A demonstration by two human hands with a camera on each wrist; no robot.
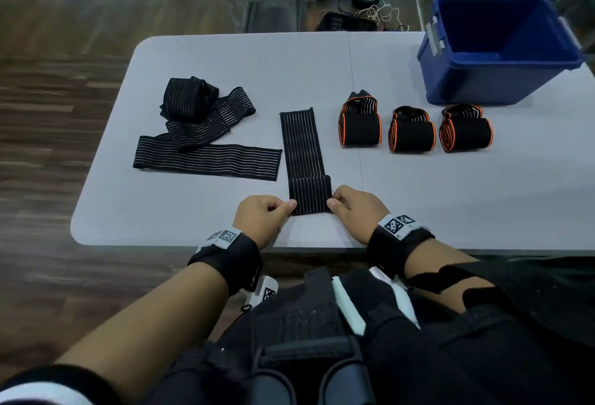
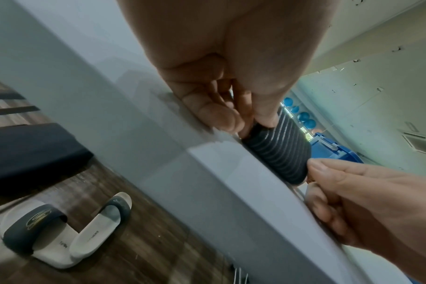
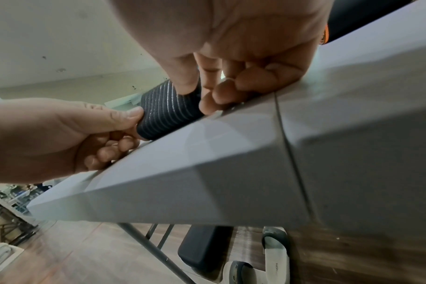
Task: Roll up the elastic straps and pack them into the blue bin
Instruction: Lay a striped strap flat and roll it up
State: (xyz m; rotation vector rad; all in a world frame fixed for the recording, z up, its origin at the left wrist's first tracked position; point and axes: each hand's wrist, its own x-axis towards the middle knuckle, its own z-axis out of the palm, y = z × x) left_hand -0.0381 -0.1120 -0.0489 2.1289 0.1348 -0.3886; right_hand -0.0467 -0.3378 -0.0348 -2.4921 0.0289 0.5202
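A black strap with thin white stripes [image 1: 302,143] lies lengthwise on the grey table [image 1: 206,53], its near end rolled into a short roll [image 1: 309,194]. My left hand [image 1: 262,214] pinches the roll's left end [image 2: 258,132] and my right hand [image 1: 352,208] pinches its right end [image 3: 192,94]; thumbs lie on top, fingers curl beneath. The same roll [image 2: 280,148] [image 3: 166,113] fills both wrist views. Three rolled black-and-orange straps [image 1: 360,124] [image 1: 411,130] [image 1: 465,129] stand in a row to the right. The blue bin [image 1: 495,50] sits open at the far right corner.
A heap of unrolled black striped straps [image 1: 203,127] lies on the table's left half. The table's near edge [image 1: 289,247] runs just under my wrists. Slippers [image 2: 68,234] sit on the wood floor below; another table and cables stand beyond the far edge.
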